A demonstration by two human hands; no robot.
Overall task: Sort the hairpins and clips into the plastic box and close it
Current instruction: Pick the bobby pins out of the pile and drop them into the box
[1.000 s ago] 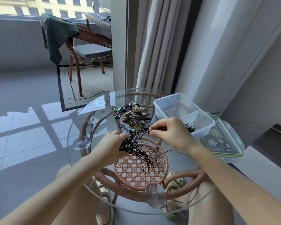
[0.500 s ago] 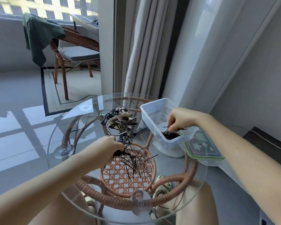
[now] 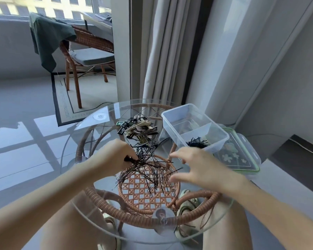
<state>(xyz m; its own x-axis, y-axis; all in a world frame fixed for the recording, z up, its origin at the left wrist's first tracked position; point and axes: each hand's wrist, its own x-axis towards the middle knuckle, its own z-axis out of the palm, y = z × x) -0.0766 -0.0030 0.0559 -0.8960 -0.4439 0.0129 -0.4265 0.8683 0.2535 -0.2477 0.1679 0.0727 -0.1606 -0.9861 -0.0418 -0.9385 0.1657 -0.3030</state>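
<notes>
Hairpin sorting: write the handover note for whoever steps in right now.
Left hand: pinching a bunch of black hairpins on the glass table.
Right hand: open, empty, reaching toward that bunch.
Box: open, at the table's right; near compartment holds some hairpins, far one looks empty.
Lid: off, lying right of the box.
Clips: unsorted pile behind the hairpins.
Left: most hairpins, all clips, closing the box.

- Bright daylight comes in through the window [image 3: 43,8] at top left, and pale window-pane patches shine on the glossy floor [image 3: 16,141].
- The right hand [image 3: 197,168] is motion-blurred.
- The wide-angle lens bends straight lines near the edges.
</notes>
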